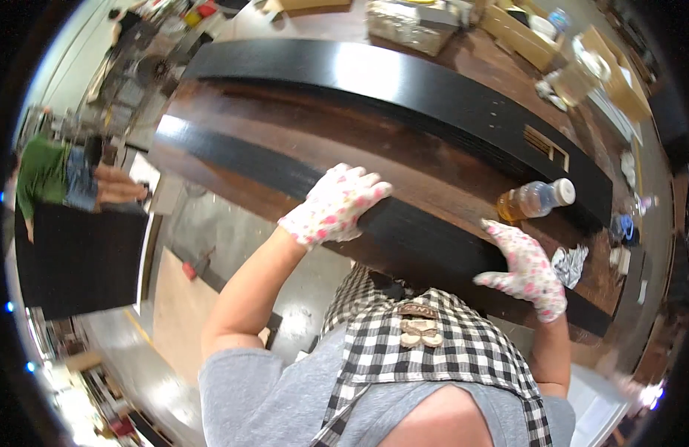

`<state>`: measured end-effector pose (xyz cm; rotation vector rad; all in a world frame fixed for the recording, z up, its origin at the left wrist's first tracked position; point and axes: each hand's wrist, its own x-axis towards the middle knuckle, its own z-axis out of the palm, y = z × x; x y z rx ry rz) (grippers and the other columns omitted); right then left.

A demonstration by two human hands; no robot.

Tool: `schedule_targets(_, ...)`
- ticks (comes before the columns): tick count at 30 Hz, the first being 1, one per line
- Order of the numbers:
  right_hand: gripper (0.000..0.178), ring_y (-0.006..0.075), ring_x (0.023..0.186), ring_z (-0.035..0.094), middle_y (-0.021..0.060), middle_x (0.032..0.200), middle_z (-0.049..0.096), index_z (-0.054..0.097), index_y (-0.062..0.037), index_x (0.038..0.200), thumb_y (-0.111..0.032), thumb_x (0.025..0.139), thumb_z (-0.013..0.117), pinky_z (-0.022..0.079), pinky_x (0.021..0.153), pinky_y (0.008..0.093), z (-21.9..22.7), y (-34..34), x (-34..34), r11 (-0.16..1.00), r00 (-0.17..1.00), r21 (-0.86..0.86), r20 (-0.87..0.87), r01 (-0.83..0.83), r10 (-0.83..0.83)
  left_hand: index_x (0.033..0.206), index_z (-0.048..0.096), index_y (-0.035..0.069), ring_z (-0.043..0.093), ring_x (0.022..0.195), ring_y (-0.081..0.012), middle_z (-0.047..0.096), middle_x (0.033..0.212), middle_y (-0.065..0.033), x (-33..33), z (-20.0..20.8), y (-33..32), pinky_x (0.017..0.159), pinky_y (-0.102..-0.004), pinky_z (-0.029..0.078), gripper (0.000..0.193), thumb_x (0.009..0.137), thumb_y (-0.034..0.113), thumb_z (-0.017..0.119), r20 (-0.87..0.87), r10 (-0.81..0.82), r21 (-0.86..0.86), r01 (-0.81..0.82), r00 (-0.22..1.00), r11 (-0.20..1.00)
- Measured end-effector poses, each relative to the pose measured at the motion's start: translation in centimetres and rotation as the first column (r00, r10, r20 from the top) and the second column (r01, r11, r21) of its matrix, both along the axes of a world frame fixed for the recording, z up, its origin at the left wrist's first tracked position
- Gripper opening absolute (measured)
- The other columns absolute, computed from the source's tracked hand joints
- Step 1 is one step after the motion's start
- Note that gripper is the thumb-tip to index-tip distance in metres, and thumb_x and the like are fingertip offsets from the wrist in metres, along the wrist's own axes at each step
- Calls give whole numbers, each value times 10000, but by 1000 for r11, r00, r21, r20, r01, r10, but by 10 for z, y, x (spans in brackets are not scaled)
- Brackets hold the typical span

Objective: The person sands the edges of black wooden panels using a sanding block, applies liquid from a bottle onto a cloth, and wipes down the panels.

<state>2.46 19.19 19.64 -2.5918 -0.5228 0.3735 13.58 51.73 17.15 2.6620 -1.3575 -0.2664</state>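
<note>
A long black board lies across the near side of the brown worktable, running from upper left to lower right. My left hand, in a white glove with pink spots, is closed over the board left of its middle, fingers over the far edge. Toward the board's right end, my right hand wears a matching glove. Its thumb rests on the board and its fingers reach the far edge, spanning the width. Just beyond that hand, a clear bottle with amber liquid lies tilted. Crumpled silvery material sits beside the right hand.
Farther back, a stack of black boards lies on the brown worktable; the top one has a slotted cutout near its right end. Open cardboard boxes and a clear jug stand behind. A person in green is at far left by a large black panel.
</note>
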Motion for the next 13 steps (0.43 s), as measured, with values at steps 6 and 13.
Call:
schedule_targets(6,943,341,1201,501,213,1298,517,395,9,1368,-347,609,826,398,1006,412,-25,52,19,990,998,-135,58,44,-37,1189,539,117,539,1047,-285,582,1072,-87,9,-17,-17,911,-405,404,657,571,149,757,-14,-6,-99,4,1000,995)
schedule_targets(13,740,303,1100,590,197,1173,593,490,8,1248,-222,616,798,458,952,374,-36,51,23,968,986,-192,-17,162,-168,1364,446,193,348,1341,-331,460,1370,-124,-51,-47,-25,1119,-509,245,739,675,247,708,212,266,-567,-103,940,817)
